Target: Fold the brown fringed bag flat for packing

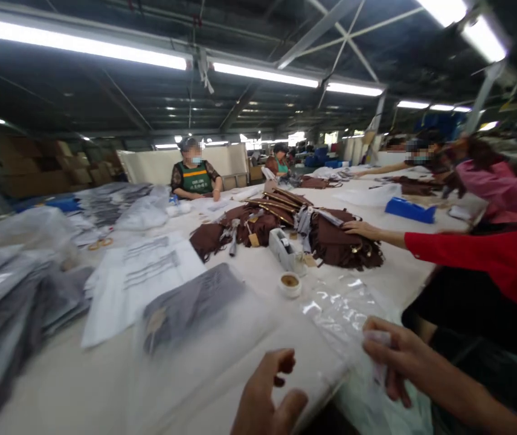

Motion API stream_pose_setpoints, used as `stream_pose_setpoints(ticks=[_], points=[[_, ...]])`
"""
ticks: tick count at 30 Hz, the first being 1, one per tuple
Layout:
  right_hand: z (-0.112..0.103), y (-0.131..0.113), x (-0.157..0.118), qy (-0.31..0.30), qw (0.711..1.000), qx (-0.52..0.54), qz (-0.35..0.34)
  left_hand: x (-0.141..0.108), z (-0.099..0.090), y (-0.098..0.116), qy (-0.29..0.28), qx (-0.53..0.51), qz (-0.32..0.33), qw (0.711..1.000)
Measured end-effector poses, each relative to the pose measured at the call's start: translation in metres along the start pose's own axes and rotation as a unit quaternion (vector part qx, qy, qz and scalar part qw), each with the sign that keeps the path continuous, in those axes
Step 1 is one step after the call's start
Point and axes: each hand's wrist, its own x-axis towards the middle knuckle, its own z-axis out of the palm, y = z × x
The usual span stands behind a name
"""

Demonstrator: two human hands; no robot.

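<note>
My right hand (406, 359) is closed in a pinch around a crumpled edge of a clear plastic bag (378, 356), at the lower right by the table edge. Below it, more translucent plastic (367, 399) hangs down. My left hand (270, 393) is at the bottom centre, fingers curled but apart, with nothing between them. Beyond both hands, shiny clear plastic (340, 305) lies on the white table. Left of my hands, a dark grey folded item (195, 302) lies inside a frosted plastic bag (226, 338).
A tape dispenser (285, 251) and tape roll (290, 284) stand before piled brown bags (258, 220). A co-worker's red sleeve (480, 244) reaches in from the right, hand on the pile. White sheets (136, 284), bagged grey items (14, 302) and a blue holder (410, 210) lie around.
</note>
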Motion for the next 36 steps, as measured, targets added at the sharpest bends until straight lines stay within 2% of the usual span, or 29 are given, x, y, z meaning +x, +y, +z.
stream_pose_setpoints(ticks=[2,4,7,10,13,16,18,22,25,28,31,33,36], points=[[0.029,-0.019,0.014,-0.018,0.999,0.021,-0.034,0.009,0.008,0.004,-0.053,-0.145,-0.064,0.986],[0.062,-0.031,0.027,-0.045,0.997,0.036,-0.059,0.016,0.011,0.011,-0.043,-0.252,-0.111,0.960],[0.102,-0.037,0.045,-0.087,0.992,0.061,-0.073,0.019,0.006,0.017,0.049,-0.283,-0.149,0.946],[0.122,-0.039,0.057,-0.117,0.989,0.067,-0.060,0.009,-0.010,0.010,0.148,-0.204,-0.177,0.951],[0.127,-0.043,0.063,-0.125,0.989,0.035,-0.074,-0.005,-0.027,0.000,0.195,-0.144,-0.190,0.951],[0.131,-0.049,0.064,-0.091,0.989,0.016,-0.115,-0.015,-0.037,-0.006,0.194,-0.126,-0.201,0.952],[0.136,-0.052,0.063,-0.092,0.987,0.032,-0.128,-0.017,-0.039,-0.008,0.185,-0.123,-0.205,0.953],[0.150,-0.052,0.063,-0.177,0.972,0.061,-0.140,-0.017,-0.034,-0.011,0.176,-0.113,-0.194,0.958],[0.156,-0.045,0.067,-0.171,0.975,0.080,-0.114,-0.017,-0.029,-0.014,0.157,-0.156,-0.202,0.954],[0.153,-0.033,0.079,-0.126,0.974,0.180,-0.051,-0.016,-0.025,-0.021,0.095,-0.228,-0.236,0.940],[0.148,-0.018,0.094,-0.115,0.962,0.249,0.007,-0.014,-0.023,-0.031,0.054,-0.229,-0.263,0.936],[0.147,-0.010,0.101,-0.147,0.956,0.253,0.006,-0.012,-0.023,-0.039,0.047,-0.229,-0.269,0.934],[0.153,-0.004,0.103,-0.258,0.948,0.185,-0.021,-0.009,-0.025,-0.051,0.048,-0.251,-0.275,0.927]])
